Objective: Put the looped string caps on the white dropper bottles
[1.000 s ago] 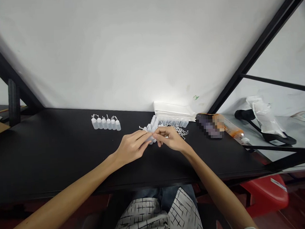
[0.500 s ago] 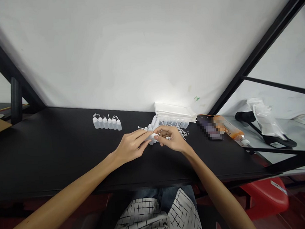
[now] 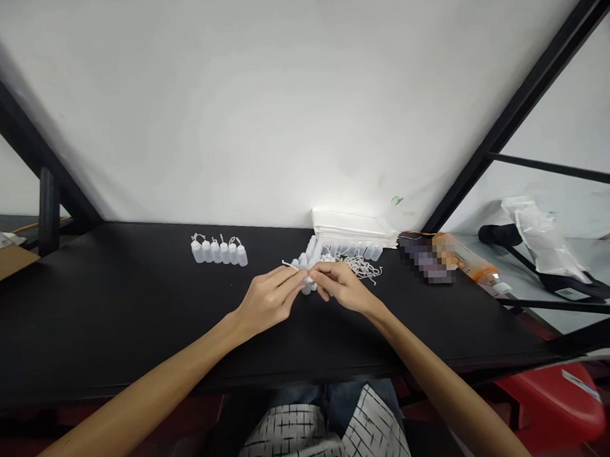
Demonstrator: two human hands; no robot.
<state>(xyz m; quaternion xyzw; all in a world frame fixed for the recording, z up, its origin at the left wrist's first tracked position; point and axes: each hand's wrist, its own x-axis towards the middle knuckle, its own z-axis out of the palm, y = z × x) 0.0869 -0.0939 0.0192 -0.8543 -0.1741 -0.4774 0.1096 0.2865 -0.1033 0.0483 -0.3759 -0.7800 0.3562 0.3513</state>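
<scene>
My left hand (image 3: 270,298) and my right hand (image 3: 343,286) meet fingertip to fingertip over the table. Both pinch a small white plastic bottle (image 3: 307,280), mostly hidden by the fingers. A white cord (image 3: 289,264) sticks out above the left fingers. Right behind and below the hands, more small white bottles (image 3: 313,247) lie in a cluster. Beside my right hand is a loose tangle of white cords (image 3: 364,266). Off to the left, a row of small capped bottles (image 3: 219,252) has cord loops at the tops.
A stack of white sheets or bags (image 3: 352,228) rests against the wall on the black table (image 3: 152,314). To the right lie a blurred dark object (image 3: 426,261) and an orange-labelled bottle (image 3: 474,266). A cardboard box (image 3: 9,262) is at far left, a red stool (image 3: 551,406) below right.
My fingertips have drawn closer together, and the white cap seen between them earlier is now mostly covered. The whole view has shifted slightly.
</scene>
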